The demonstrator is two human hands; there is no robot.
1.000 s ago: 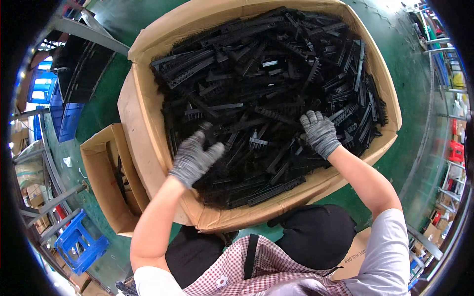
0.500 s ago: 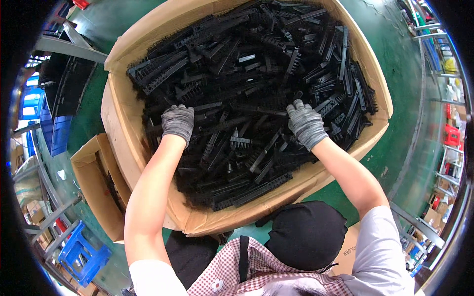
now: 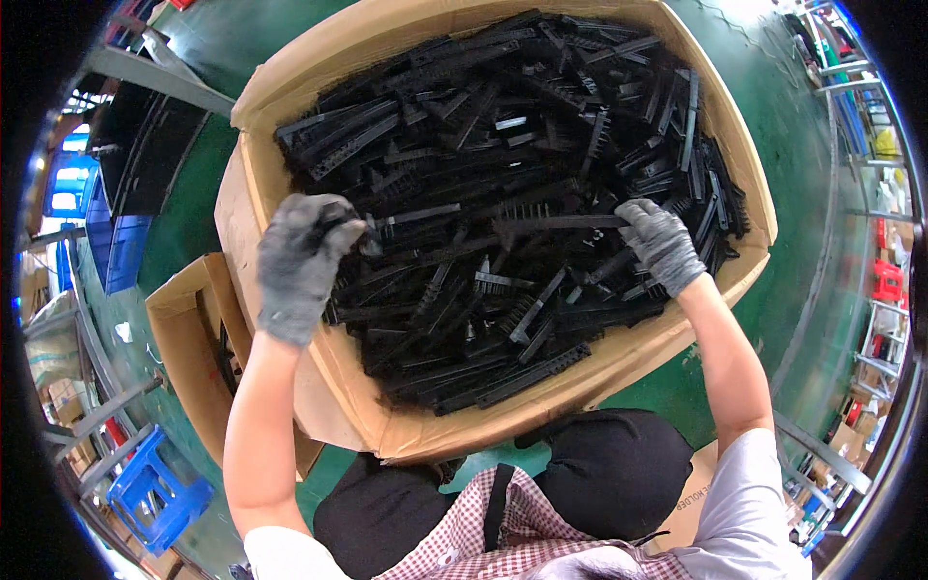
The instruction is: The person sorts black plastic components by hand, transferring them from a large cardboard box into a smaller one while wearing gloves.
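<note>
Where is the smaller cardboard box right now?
In the head view, the smaller cardboard box sits on the green floor at the person's left, against the big cardboard box, below the left hand.

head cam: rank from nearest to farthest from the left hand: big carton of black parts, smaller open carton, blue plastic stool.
From the left hand:
1. Big carton of black comb-like parts: the hand is over its left rim, fingers among the parts.
2. Smaller open carton: on the floor, lower left of the hand.
3. Blue plastic stool: far lower left, near the picture's rim.
</note>
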